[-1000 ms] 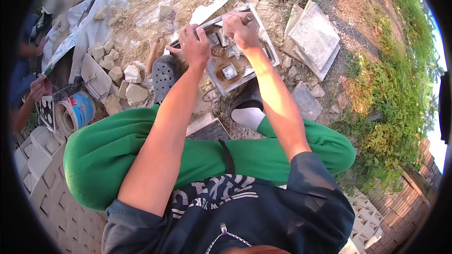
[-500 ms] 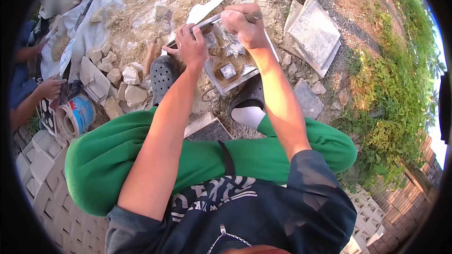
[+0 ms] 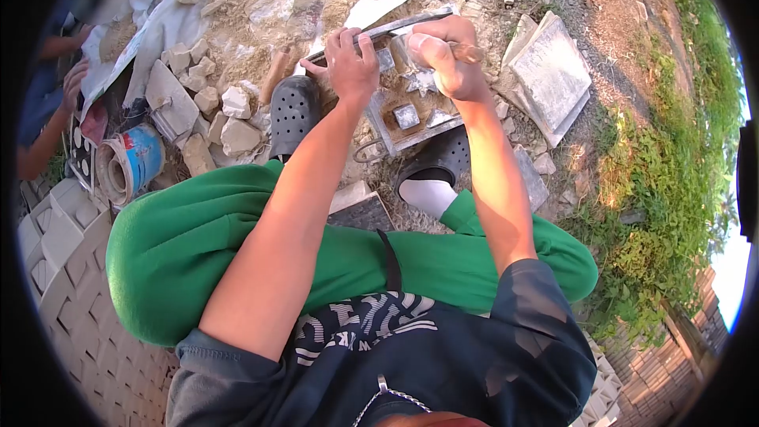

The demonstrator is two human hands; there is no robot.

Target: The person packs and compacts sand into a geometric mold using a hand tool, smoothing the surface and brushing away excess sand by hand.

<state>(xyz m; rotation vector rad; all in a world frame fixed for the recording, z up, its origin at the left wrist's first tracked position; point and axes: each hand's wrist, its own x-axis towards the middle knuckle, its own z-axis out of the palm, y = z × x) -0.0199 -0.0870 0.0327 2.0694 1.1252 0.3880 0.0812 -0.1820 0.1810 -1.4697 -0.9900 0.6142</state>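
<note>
A grey rectangular mould frame lies tilted between my feet, with a square block and a star-shaped piece amid sandy material inside. Along its far side runs a long dark bar. My left hand grips this bar near its left part, fingers over the top and thumb out to the left. Over the mould's right side, my right hand is closed in a fist around something brownish, mostly hidden by the fingers.
Broken stones and a blue-red bucket stand left, near a co-worker's hand. Sand covers a white sheet beyond. Flat slabs lie right, before green plants. My shoes flank the mould.
The view has shifted, so the mould and hands appear farther right. My right hand has turned and sits nearer the mould's right side. The co-worker's hands have moved.
</note>
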